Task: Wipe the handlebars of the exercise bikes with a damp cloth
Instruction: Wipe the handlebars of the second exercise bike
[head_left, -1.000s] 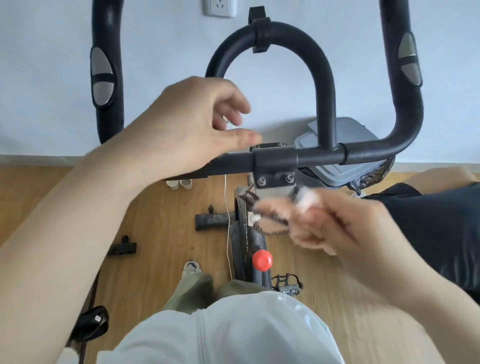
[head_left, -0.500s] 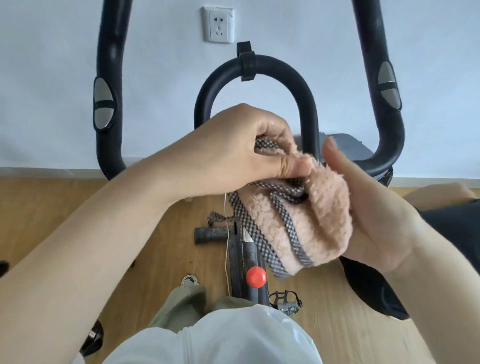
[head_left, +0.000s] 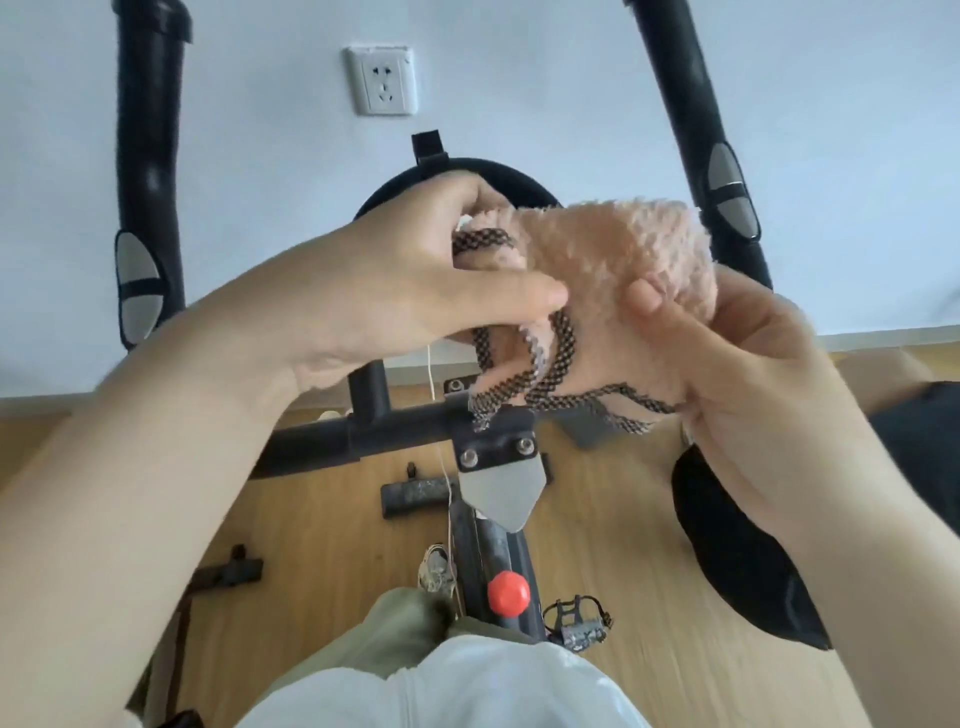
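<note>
Head view | fluffy pink cloth with black checked trim (head_left: 613, 270): held bunched above black exercise-bike handlebar (head_left: 332, 441) | left hand (head_left: 415, 280): fingers pinching cloth | right hand (head_left: 727, 358): fingers gripping cloth

Centre loop of handlebars (head_left: 519, 179): largely hidden behind left hand (head_left: 415, 280) and cloth (head_left: 613, 270). Side grips (head_left: 148, 156): tops cut off by upper edge. Right hand (head_left: 737, 374): fingers buried in cloth.

White top (head_left: 441, 691), olive trousers (head_left: 400, 629)
</note>
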